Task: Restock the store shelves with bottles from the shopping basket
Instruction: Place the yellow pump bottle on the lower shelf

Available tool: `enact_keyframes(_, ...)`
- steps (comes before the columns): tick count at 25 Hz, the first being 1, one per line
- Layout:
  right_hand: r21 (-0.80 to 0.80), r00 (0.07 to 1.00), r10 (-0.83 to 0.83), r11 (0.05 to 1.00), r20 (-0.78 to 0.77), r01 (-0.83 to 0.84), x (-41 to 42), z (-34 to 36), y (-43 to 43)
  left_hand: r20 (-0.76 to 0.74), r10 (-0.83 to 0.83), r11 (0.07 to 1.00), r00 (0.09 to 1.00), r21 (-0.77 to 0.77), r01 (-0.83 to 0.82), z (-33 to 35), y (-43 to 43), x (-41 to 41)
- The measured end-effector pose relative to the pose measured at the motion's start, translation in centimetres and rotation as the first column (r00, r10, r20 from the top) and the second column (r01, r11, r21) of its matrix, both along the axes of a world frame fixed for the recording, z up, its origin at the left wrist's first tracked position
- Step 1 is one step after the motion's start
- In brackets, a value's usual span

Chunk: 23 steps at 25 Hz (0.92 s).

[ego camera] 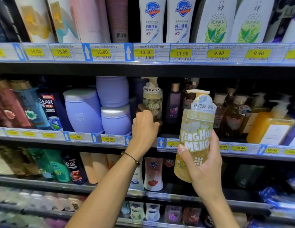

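My right hand (203,163) grips a tall yellow pump bottle (195,129) marked "Ying Hua Meng", held upright in front of the middle shelf. My left hand (144,127) reaches into the middle shelf and holds the lower part of a matching yellow pump bottle (152,102) that stands on the shelf, fingers wrapped round its base. The shopping basket is out of view.
Purple jars (83,111) stand just left of the shelved bottle, a slim purple bottle (173,104) and brown bottles to its right. An orange pump bottle (270,124) sits far right. The shelf edge (110,139) carries price tags. Full shelves run above and below.
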State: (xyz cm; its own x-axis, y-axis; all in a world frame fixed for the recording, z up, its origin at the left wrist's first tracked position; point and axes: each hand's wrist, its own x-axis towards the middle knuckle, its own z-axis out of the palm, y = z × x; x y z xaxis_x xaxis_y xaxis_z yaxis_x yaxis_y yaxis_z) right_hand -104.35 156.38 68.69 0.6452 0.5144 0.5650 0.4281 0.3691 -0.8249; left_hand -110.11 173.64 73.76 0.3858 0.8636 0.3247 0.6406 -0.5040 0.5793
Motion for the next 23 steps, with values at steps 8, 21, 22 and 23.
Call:
enact_keyframes(8,0.021,0.999,0.027,0.999,0.032,-0.028,-0.5,0.4,1.5,0.017,0.000,0.986,1.000,-0.169,0.003,1.3,3.1,2.5)
enact_keyframes(21,0.069,0.999,0.040,0.997,-0.013,-0.039,-0.8,1.3,4.0,0.094,0.035,0.731,0.995,0.676,-0.090,-6.9,0.4,-9.9)
enact_keyframes(22,0.085,0.998,0.047,0.995,-0.031,-0.044,-1.1,1.1,4.4,0.090,0.051,0.717,0.995,0.690,-0.099,-8.0,0.8,-10.6)
enact_keyframes(23,0.108,0.997,0.057,0.993,-0.046,-0.052,-1.4,0.9,4.7,0.085,0.060,0.709,0.995,0.698,-0.103,-9.0,1.2,-11.2)
